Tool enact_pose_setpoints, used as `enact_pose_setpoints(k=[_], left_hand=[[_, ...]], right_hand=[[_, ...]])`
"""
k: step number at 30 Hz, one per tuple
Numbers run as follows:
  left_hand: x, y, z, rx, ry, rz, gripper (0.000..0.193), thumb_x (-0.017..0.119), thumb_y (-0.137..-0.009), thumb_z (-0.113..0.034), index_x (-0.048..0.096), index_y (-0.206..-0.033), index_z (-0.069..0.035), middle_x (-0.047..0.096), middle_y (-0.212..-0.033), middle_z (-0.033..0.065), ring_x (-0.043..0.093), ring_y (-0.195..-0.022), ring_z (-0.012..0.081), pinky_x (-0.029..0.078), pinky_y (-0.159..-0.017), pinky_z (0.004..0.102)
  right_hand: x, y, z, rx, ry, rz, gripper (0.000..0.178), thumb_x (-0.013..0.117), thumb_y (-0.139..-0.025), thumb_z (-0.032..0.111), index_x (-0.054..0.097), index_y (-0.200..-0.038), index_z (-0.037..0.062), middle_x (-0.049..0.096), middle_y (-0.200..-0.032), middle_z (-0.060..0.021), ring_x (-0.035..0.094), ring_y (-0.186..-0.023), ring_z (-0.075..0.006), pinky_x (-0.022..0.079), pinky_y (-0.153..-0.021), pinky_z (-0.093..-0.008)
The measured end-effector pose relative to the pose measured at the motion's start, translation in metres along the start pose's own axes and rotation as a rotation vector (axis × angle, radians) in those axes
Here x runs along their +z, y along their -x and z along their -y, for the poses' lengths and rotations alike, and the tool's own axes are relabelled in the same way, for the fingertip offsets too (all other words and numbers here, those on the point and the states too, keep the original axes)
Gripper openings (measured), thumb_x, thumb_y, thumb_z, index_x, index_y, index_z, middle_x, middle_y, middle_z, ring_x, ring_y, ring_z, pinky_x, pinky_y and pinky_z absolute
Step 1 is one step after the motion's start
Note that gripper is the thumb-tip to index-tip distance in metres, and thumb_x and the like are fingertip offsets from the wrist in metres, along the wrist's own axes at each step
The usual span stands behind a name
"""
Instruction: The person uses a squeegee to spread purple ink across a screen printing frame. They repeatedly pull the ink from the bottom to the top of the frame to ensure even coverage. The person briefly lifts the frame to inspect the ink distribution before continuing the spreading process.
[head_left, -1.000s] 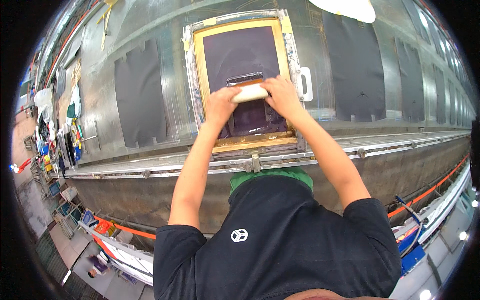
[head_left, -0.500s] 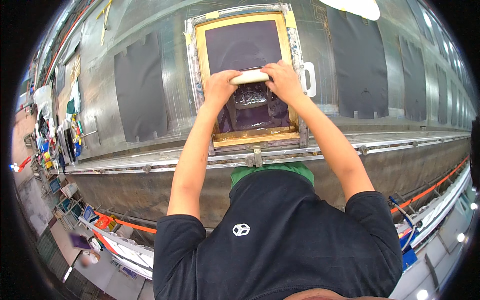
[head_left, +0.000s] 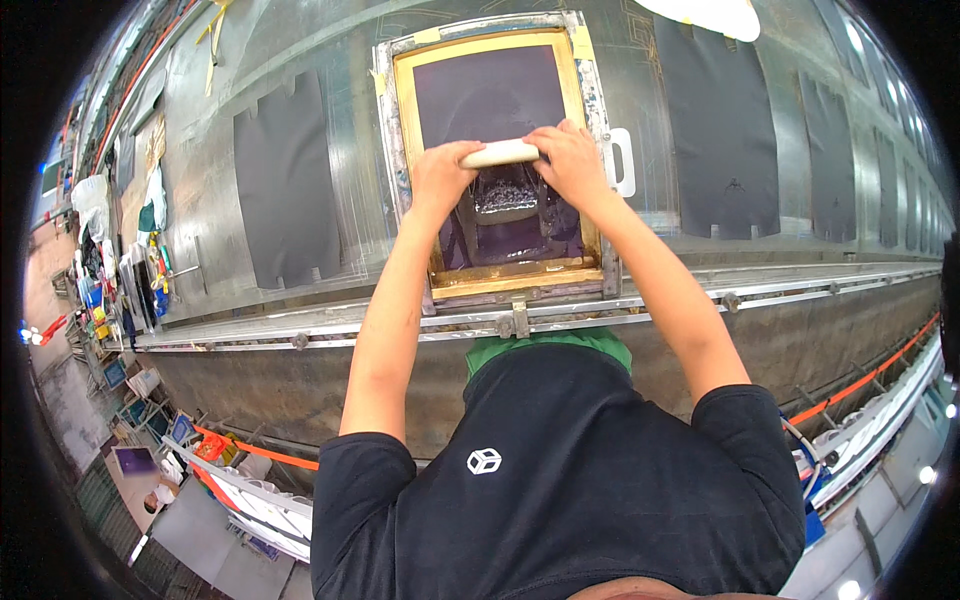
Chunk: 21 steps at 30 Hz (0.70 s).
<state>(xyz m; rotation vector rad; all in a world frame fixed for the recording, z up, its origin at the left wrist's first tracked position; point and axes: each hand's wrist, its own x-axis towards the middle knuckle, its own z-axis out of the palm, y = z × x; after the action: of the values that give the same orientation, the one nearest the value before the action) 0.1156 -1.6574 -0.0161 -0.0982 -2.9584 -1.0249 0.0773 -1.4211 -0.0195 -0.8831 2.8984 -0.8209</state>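
Both of my hands grip the ends of a squeegee with a pale, rounded handle (head_left: pixel 500 154). My left hand (head_left: pixel 440 178) is closed round its left end, and my right hand (head_left: pixel 570 165) wraps the right end. The squeegee lies across a screen-printing frame (head_left: pixel 588 100) with a metal border and yellow tape inside it. Dark purple mesh (head_left: pixel 488 90) shows beyond the handle. Nearer to me, a pool of glossy wet ink (head_left: pixel 505 200) spreads over the screen. The squeegee's blade is hidden under the handle and my fingers.
Dark fabric panels lie on the long metal table, one to the left (head_left: pixel 288 180) and several to the right (head_left: pixel 720 140). A metal rail (head_left: pixel 400 328) runs along the near edge. A white handle (head_left: pixel 621 162) sticks out at the frame's right. Bottles and tools (head_left: pixel 140 270) crowd the far left.
My hands and the squeegee stay at nearly the same place on the screen. The whole view has shifted slightly, and the wet ink's shine looks a little different.
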Motion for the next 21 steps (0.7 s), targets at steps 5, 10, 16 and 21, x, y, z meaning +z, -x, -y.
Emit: enact_pose_setpoints(k=[5,10,16,21], left_hand=[[0.014,0.049,-0.009,-0.135,-0.041,0.174,0.037,0.074,-0.077,-0.008,0.079,-0.112,-0.018,0.075,-0.115,0.0072,0.071,-0.105,0.0271,0.056,-0.092,0.0375],[0.025,0.124,-0.02,-0.102,-0.021,0.137,0.04,0.072,-0.075,-0.004,0.079,-0.11,-0.02,0.076,-0.113,0.0019,0.072,-0.104,0.0234,0.056,-0.091,0.0367],[-0.002,0.048,-0.001,-0.16,0.104,0.073,0.038,0.074,-0.078,-0.008,0.078,-0.114,-0.016,0.076,-0.111,0.0105,0.072,-0.104,0.0285,0.056,-0.092,0.0365],[-0.001,0.019,-0.003,-0.154,0.035,0.035,0.041,0.074,-0.078,-0.009,0.076,-0.118,-0.018,0.076,-0.113,0.0085,0.072,-0.104,0.0281,0.055,-0.092,0.0356]], right_hand=[[0.009,0.058,0.014,0.021,-0.099,0.042,0.042,0.076,-0.074,0.007,0.071,-0.115,0.0092,0.07,-0.118,-0.0061,0.06,-0.106,-0.0298,0.049,-0.095,-0.0442],[0.014,0.127,0.042,0.02,-0.107,0.048,0.046,0.079,-0.069,0.01,0.071,-0.114,0.0087,0.069,-0.118,-0.0021,0.059,-0.102,-0.0274,0.049,-0.089,-0.0427],[0.001,0.076,-0.067,0.465,-0.276,-0.352,0.04,0.077,-0.087,0.024,0.068,-0.124,0.0113,0.063,-0.123,-0.0146,0.059,-0.104,-0.0261,0.048,-0.089,-0.041],[0.011,0.044,-0.104,0.699,-0.431,-0.301,0.032,0.07,-0.091,0.019,0.069,-0.123,0.0137,0.067,-0.086,-0.0084,0.058,-0.074,-0.0216,0.048,-0.072,-0.0367]])
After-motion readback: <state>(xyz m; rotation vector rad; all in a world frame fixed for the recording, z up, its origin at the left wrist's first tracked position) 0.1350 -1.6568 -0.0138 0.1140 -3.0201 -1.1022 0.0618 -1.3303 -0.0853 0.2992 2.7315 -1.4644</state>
